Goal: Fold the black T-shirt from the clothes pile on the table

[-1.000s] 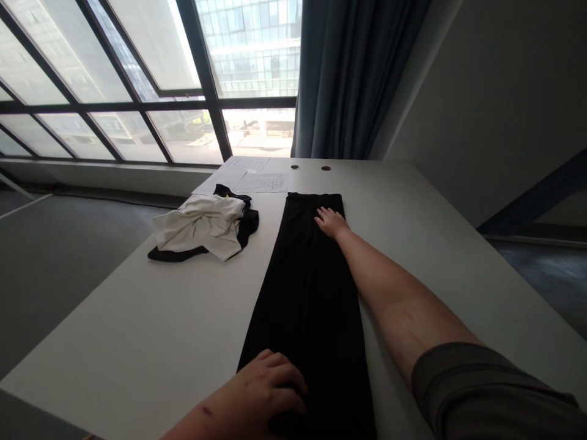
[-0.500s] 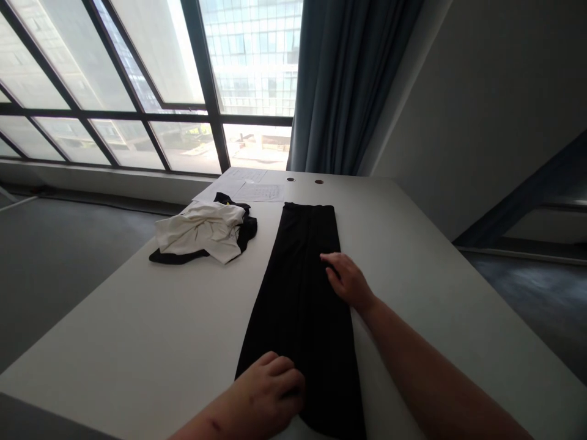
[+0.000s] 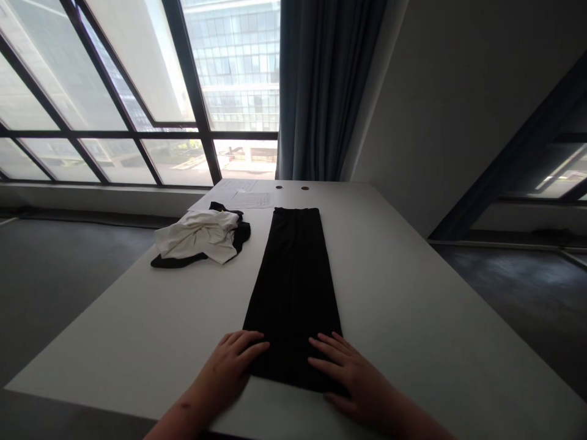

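Observation:
A pair of black trousers (image 3: pixel 293 287), folded lengthwise, lies flat on the white table in front of me. Its narrow waist end points away and its wider hem end is nearest. My left hand (image 3: pixel 233 360) rests on the near left edge of the cloth, fingers stretched out. On the near right edge lies my right hand (image 3: pixel 343 370), open with its fingers spread. Neither hand grips the fabric.
Left of the trousers a crumpled white garment (image 3: pixel 202 233) lies on a black one (image 3: pixel 178 261). Papers (image 3: pixel 252 200) sit at the table's far end, near two round holes. Beyond stand a window and a blue curtain (image 3: pixel 321 91); the white table (image 3: pixel 413 318) reaches widely to the right.
My right hand has come back from the middle of the trousers to the near right edge. My left hand has opened from a curl and flattened. The near hem now shows fully.

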`<action>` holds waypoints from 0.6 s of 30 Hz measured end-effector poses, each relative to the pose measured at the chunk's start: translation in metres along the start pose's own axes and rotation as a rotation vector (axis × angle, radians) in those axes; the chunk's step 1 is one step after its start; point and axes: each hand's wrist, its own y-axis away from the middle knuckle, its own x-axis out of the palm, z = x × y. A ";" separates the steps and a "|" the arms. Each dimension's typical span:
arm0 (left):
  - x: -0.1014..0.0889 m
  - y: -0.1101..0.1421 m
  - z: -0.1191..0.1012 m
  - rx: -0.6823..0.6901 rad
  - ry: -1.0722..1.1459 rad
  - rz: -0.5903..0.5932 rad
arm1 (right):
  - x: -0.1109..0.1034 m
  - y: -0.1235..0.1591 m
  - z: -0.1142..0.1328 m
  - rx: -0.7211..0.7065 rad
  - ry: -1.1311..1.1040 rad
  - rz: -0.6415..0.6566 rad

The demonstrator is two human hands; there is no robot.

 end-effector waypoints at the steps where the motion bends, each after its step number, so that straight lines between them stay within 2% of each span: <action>1: -0.002 0.006 0.007 -0.030 0.009 0.032 | 0.006 0.003 -0.004 0.018 0.015 -0.066; 5: -0.006 0.016 0.020 -0.063 0.016 0.092 | 0.024 0.012 -0.025 0.107 0.078 -0.371; 8: -0.004 0.012 0.019 -0.002 0.014 0.114 | 0.026 0.016 -0.034 0.122 0.093 -0.452; 11: 0.001 0.007 0.021 -0.007 0.026 0.080 | 0.019 0.020 -0.037 0.133 0.099 -0.399; 14: 0.002 0.001 0.034 -0.082 0.051 0.031 | 0.011 0.022 -0.035 0.126 0.094 -0.219; 16: 0.001 -0.005 0.043 -0.102 0.060 0.048 | 0.006 0.019 -0.033 0.133 0.087 -0.129; 18: -0.001 -0.012 0.051 -0.097 0.057 0.089 | 0.003 0.011 -0.030 0.180 0.086 -0.135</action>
